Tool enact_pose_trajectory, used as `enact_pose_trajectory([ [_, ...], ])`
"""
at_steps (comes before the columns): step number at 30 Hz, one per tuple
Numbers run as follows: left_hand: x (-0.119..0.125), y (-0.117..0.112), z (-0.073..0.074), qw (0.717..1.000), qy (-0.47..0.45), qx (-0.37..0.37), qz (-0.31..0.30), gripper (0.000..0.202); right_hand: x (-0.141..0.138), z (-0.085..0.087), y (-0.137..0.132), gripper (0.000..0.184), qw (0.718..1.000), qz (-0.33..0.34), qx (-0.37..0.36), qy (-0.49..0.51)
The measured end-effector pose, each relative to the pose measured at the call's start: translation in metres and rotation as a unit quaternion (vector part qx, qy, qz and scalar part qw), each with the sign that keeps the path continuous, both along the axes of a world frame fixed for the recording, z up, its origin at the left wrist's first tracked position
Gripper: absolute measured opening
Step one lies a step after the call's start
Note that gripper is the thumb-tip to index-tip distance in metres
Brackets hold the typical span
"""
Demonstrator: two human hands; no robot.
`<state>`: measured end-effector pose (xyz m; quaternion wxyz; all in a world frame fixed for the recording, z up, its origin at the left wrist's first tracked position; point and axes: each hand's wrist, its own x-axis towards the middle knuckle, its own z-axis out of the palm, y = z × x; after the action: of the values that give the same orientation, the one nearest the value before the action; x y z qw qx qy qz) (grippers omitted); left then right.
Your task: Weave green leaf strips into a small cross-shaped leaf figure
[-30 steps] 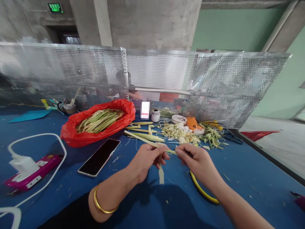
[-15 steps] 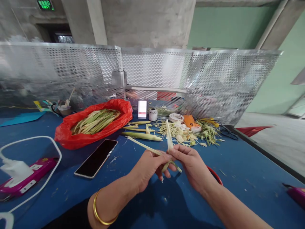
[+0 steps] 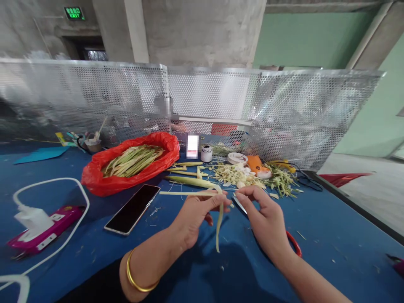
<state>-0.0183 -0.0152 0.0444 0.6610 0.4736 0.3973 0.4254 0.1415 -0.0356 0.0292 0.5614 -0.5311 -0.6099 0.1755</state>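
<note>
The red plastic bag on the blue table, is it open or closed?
Open: the red bag has its mouth spread wide, and pale green strips inside lie in plain view.

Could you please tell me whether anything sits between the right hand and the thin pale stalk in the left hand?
Nothing visible does. The left hand pinches the thin pale-green plant stalk; the right hand sits just beside it, a small open gap between. A peeled strip hangs below the left hand.

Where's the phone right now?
In the head view, the phone lies flat on the blue table, left of the left hand and just in front of the red bag of stalks.
</note>
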Motion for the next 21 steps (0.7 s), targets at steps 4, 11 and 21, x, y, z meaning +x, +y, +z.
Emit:
enact_pose_trajectory([
  [4,-0.003,0.005,0.001,0.999,-0.039,0.016,0.028,0.027,-0.008,-0.005,-0.005,0.020,0.996,0.077,-0.035,-0.029],
  [11,0.001,0.001,-0.005,0.998,-0.063,0.006,0.024,0.027,-0.023,-0.016,-0.005,0.021,0.982,0.152,-0.108,0.038],
  [21,0.003,0.002,-0.007,0.993,-0.105,-0.029,0.048,0.024,-0.022,-0.005,-0.010,0.027,0.977,0.198,-0.078,-0.018],
])
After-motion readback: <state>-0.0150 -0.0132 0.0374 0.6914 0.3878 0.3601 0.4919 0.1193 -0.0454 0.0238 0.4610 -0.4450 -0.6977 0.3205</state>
